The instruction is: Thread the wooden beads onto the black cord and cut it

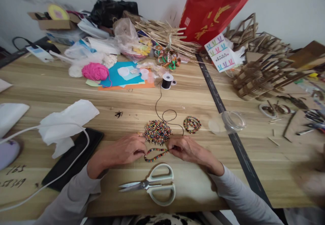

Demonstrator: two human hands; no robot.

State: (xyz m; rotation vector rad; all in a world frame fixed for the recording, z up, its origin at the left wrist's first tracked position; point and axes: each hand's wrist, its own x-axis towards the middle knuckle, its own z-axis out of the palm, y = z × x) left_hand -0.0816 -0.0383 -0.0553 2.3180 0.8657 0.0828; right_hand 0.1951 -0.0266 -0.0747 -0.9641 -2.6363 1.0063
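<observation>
A loop of small multicoloured beads (155, 154) lies on the table between my hands. My right hand (184, 148) pinches its right end, with black cord running up beside the fingers. At the loop's left end, my left hand (130, 148) has its fingers pressed together; whether they grip the beads is hard to tell. Just beyond is a pile of loose beads (157, 132). A coiled beaded strand (192, 124) rests to the right of the pile. The black cord leads back to a spool (167, 81). White-handled scissors (152, 184) lie nearest me, blades to the left.
On the left are a black phone-like slab (76, 157), white tissue (67, 121) and a white cable. Pink yarn (95, 71), coloured paper and bags fill the back. Clear round lids (233, 120) and woven baskets (256, 83) stand right.
</observation>
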